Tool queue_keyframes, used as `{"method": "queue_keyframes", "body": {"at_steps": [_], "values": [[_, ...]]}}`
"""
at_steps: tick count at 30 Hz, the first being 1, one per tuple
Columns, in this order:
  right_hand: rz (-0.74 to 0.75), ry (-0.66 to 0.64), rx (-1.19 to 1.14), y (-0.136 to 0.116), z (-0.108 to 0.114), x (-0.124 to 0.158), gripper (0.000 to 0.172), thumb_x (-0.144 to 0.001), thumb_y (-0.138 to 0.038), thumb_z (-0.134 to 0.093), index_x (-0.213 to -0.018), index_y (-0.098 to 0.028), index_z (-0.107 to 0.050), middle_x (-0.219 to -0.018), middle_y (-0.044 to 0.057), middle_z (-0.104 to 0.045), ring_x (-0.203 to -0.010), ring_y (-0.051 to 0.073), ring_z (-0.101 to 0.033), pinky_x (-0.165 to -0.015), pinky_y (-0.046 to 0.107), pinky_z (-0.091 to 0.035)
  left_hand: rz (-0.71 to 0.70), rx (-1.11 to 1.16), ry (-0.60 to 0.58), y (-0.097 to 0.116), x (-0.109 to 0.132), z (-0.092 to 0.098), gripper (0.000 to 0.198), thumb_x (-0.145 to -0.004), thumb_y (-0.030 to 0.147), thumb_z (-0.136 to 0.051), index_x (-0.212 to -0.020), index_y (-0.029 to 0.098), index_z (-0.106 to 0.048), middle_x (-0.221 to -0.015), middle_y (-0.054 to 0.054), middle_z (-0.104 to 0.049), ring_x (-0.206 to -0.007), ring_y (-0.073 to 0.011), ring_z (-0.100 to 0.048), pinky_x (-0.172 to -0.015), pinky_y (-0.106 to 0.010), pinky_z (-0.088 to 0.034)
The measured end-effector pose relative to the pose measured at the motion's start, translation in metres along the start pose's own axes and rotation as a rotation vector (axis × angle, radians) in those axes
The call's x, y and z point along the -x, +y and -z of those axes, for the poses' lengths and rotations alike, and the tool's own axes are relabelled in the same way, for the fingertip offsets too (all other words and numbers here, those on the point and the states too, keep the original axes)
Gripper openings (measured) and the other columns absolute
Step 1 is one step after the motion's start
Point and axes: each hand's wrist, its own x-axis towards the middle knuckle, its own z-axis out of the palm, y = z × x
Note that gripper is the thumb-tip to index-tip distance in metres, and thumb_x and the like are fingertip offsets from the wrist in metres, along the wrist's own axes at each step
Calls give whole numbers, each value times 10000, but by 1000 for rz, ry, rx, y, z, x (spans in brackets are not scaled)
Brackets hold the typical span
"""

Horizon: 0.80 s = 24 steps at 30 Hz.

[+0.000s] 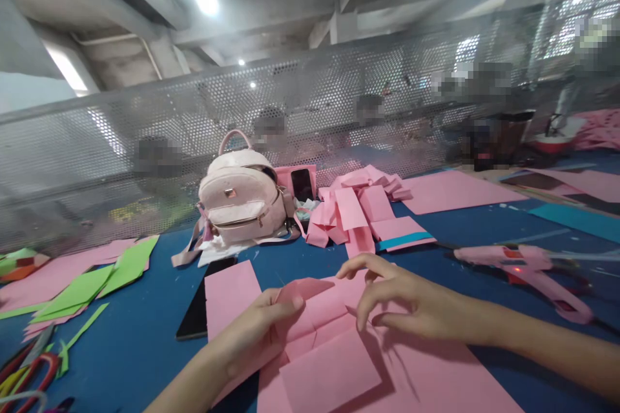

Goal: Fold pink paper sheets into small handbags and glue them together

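Note:
A folded pink paper piece with creases and flaps is in front of me, above a larger pink sheet. My left hand grips its left side, thumb on top and fingers underneath. At its right edge is my right hand, fingers apart and curved; whether the fingertips touch the paper is hard to tell. Left of the folded piece, another pink sheet partly covers a dark flat device.
A pink glue gun with a lit red light lies at right. Behind are a pale backpack, piled folded pink papers and a perforated metal screen. Green sheets and red-handled scissors lie at left.

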Motion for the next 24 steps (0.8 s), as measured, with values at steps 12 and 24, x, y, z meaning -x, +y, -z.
{"method": "queue_keyframes", "body": {"at_steps": [12,24], "values": [[23,-39,50,11,6,7,230,-963,-223,-531,-927,-237,-758,-983,59,-527,-932,186,-569,-843,314,-469,196,-13,-133,12,0,11,293,-730,371,-816,-948,186,-751,-939,-115,-765,-1025,-333,-699,-882,-383,-525],[184,-27,343,26,10,3,398,-885,-53,-477,-952,-294,-787,-1084,91,-599,-987,219,-579,-832,351,-459,213,-23,-114,9,0,12,228,-750,379,-799,-846,179,-744,-955,-113,-767,-1048,-320,-691,-905,-372,-523]]}}
